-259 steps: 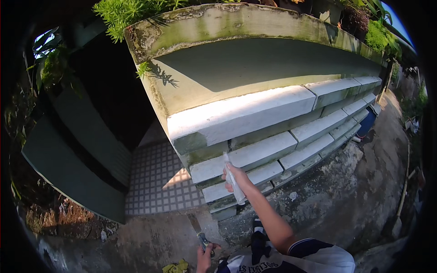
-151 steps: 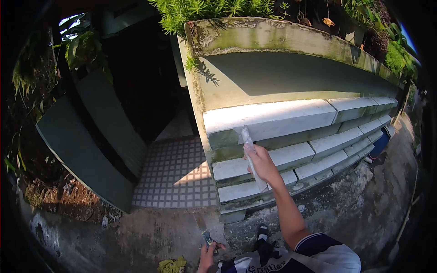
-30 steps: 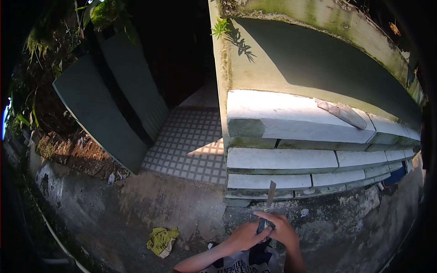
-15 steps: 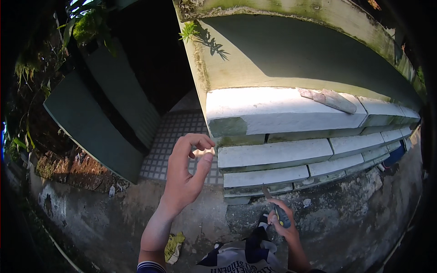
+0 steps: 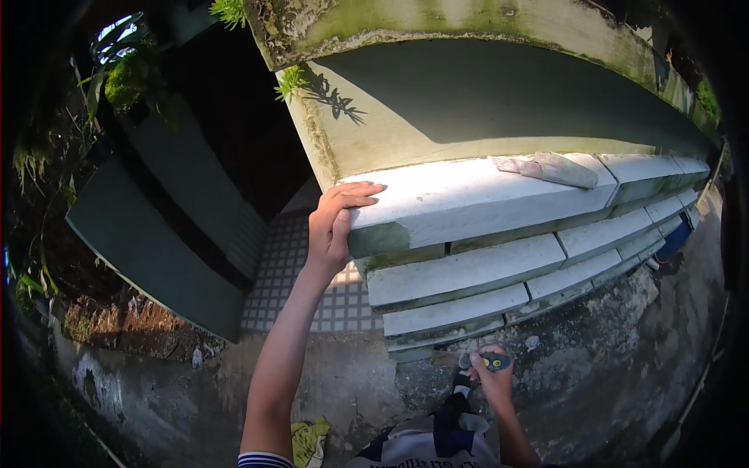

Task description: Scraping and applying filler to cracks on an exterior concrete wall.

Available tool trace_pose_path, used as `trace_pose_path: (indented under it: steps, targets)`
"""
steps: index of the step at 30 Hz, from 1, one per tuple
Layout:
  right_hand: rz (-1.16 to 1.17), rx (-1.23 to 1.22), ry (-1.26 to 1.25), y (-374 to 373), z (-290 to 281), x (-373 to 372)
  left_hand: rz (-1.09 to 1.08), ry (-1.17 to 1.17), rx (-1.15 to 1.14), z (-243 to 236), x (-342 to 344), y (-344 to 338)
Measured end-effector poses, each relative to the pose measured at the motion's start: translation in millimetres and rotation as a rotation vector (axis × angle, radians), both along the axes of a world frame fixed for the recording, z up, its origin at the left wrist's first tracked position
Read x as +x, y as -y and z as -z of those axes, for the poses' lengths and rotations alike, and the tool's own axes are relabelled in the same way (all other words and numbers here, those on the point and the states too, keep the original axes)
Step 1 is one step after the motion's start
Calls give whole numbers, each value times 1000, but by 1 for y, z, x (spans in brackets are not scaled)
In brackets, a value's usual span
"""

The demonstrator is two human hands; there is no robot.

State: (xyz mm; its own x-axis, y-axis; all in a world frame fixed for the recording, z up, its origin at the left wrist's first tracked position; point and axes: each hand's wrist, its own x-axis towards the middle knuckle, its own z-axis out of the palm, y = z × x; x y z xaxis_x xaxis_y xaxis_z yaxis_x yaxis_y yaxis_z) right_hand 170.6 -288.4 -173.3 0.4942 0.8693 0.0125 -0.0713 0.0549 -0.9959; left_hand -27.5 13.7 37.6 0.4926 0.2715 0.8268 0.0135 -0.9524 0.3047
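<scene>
My left hand (image 5: 337,222) rests on the near left corner of the topmost white block (image 5: 460,191). Its fingers lie over the top, with the thumb at the end edge. Low in the view, my right hand (image 5: 493,382) is wrapped round the dark grey, yellow-marked handle of a scraper (image 5: 495,362). The scraper's flat blade (image 5: 446,358) points left, just below the lowest blocks, and I cannot tell whether it touches anything. Farther along the top block lies a pinkish-grey, flat-ended piece (image 5: 550,168), apart from both hands.
White-topped blocks (image 5: 468,269) form stepped rows against a pale green wall (image 5: 374,144). A tiled floor (image 5: 281,288) lies beyond the doorway at the left, beside a dark green panel (image 5: 156,242). A yellow-green cloth (image 5: 310,441) lies on the rough concrete ground (image 5: 351,374).
My left hand has moved up and forward from the air onto the top block's corner. The scraper has turned from pointing forward to pointing left, still in my right hand. The view has shifted.
</scene>
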Motion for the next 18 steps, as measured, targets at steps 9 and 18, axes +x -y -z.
trace_pose_path:
  steps: [9,18]
  targets:
    - [180,255,-142,-21,-42,0,144,288,-50,10,7,-7]
    - [240,328,42,-38,-97,-2,142,354,-84,12,10,-8]
